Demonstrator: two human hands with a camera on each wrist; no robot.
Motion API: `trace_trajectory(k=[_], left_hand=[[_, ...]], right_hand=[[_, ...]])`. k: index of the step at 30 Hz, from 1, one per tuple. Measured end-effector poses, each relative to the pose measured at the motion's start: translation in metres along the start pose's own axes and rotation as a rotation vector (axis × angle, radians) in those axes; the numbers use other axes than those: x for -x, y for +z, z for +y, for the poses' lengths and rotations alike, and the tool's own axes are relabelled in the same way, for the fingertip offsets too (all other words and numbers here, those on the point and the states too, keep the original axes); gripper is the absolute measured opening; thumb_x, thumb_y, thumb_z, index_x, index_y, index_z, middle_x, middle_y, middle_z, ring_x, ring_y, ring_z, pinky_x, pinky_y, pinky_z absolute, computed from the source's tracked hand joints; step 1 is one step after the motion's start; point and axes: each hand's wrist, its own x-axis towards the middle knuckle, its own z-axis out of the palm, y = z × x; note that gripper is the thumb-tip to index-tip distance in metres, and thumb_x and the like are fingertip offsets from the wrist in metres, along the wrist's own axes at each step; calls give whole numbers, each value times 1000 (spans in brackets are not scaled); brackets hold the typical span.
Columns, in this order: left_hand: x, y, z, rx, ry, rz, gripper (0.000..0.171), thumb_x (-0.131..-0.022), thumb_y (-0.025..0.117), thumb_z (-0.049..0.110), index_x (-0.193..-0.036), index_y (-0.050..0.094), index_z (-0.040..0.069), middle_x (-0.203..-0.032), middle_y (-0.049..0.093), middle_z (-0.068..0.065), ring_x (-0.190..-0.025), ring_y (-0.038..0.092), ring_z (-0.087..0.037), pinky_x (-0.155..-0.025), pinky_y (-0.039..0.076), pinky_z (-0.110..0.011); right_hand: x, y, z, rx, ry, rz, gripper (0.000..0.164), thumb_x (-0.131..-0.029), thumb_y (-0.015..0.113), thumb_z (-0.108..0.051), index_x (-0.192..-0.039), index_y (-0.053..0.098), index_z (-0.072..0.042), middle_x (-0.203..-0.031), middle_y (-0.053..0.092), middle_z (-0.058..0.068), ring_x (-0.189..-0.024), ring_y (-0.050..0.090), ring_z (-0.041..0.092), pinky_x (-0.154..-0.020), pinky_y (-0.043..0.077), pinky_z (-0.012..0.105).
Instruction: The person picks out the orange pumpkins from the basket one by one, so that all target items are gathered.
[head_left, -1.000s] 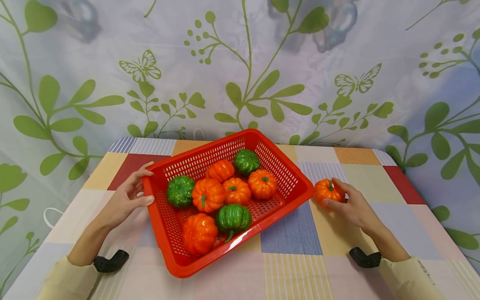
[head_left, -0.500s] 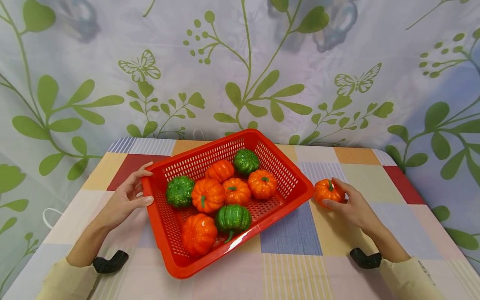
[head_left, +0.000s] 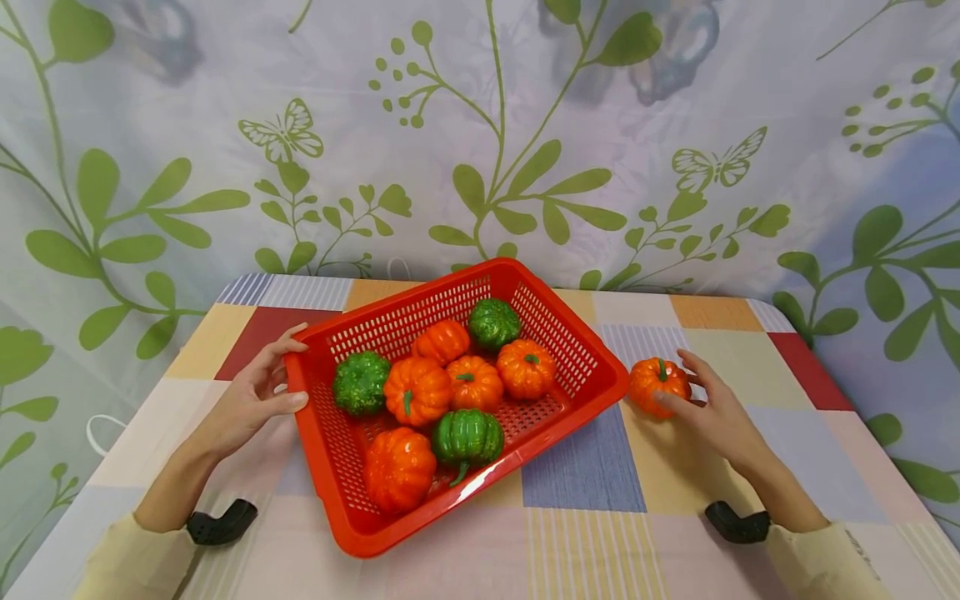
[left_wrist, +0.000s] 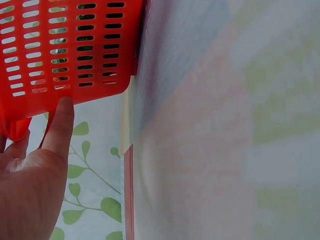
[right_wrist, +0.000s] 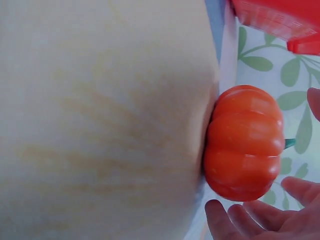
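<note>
A red plastic basket point(head_left: 318, 475) stands at an angle on the table, holding several small orange pumpkins point(head_left: 417, 390) and 3 green ones point(head_left: 467, 437). My left hand point(head_left: 251, 398) grips its left end, thumb at the rim; in the left wrist view a finger point(left_wrist: 61, 125) lies against the slotted outer wall. Just right of the basket, one orange pumpkin point(head_left: 651, 385) with a green stem sits on the cloth. Around its right side is my right hand point(head_left: 716, 421), fingers spread. In the right wrist view a gap shows between thumb and pumpkin point(right_wrist: 245, 145).
A patchwork cloth point(head_left: 585, 550) covers the table. Behind it hangs a pale curtain point(head_left: 420, 150) with green leaves and butterflies. Black wrist devices point(head_left: 222, 522) sit at both sleeves.
My right hand has loosened and drawn slightly right, away from the lone pumpkin, which stays in place. My left hand and the basket have not moved.
</note>
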Motion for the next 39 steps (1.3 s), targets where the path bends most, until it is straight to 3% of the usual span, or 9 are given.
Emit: trace_trajectory(k=[3,9,11,16,20,24,27,31,39], left_hand=[[0,-1,0,-4,-2,4,54,-90,54,-12,-139,35,-3,-161,18,-5,-123,45,-19,-83,56,-29],[0,-2,-1,5,5,-10,53,-90,53,-12,-139,36,0,-161,17,-4,-123,44,-19,-84,56,-30],[1,-1,-2,9,5,-9,53,-90,53,-12,-139,36,0,-161,18,-4,-123,44,-19,-84,56,-30],[1,-1,-2,18,5,-5,52,-90,53,-12,-138,36,0,-161,17,-5,-124,44,-20,-83,56,-31],[2,-1,-2,18,1,0,53,-90,53,-12,-139,35,0,-161,17,-5,-125,43,-20,-83,56,-31],[2,-1,-2,13,-3,4,53,-90,54,-11,-139,36,0,-161,17,-5,-126,42,-19,-84,56,-30],[1,0,-1,10,-6,9,53,-90,54,-11,-139,36,0,-161,17,-6,-126,42,-19,-84,56,-30],[0,1,-1,-1,-12,16,53,-91,55,-10,-139,36,-1,-161,17,-7,-126,44,-19,-83,56,-31],[0,1,0,-13,-18,28,53,-90,55,-10,-139,36,-1,-161,17,-7,-127,43,-18,-82,57,-31]], right_hand=[[2,-1,-4,-10,-18,19,76,-95,66,-22,-152,24,6,-149,32,32,-128,36,49,-79,38,5],[8,0,-16,26,-32,48,71,-95,65,-24,-150,30,4,-147,38,29,-127,38,46,-86,42,22],[12,1,-21,38,-53,62,68,-95,65,-24,-149,34,3,-146,40,27,-126,40,44,-86,41,22],[18,5,-37,17,-124,78,60,-94,67,-19,-146,43,-1,-143,45,21,-123,43,37,-86,40,12],[22,9,-52,6,-155,60,54,-93,68,-18,-142,48,-4,-139,50,20,-122,45,35,-89,43,21],[26,14,-66,-10,-179,47,50,-93,68,-16,-139,51,-7,-134,53,17,-111,53,36,-79,52,27],[31,17,-75,-10,-211,53,47,-93,69,-14,-138,54,-10,-131,55,10,-105,56,28,-74,55,23],[38,22,-87,-36,-273,48,48,-91,70,-9,-137,56,-11,-132,55,4,-109,55,15,-86,49,18],[48,32,-106,-65,-333,-2,49,-87,74,-6,-133,60,-18,-140,50,3,-128,42,13,-96,39,20]])
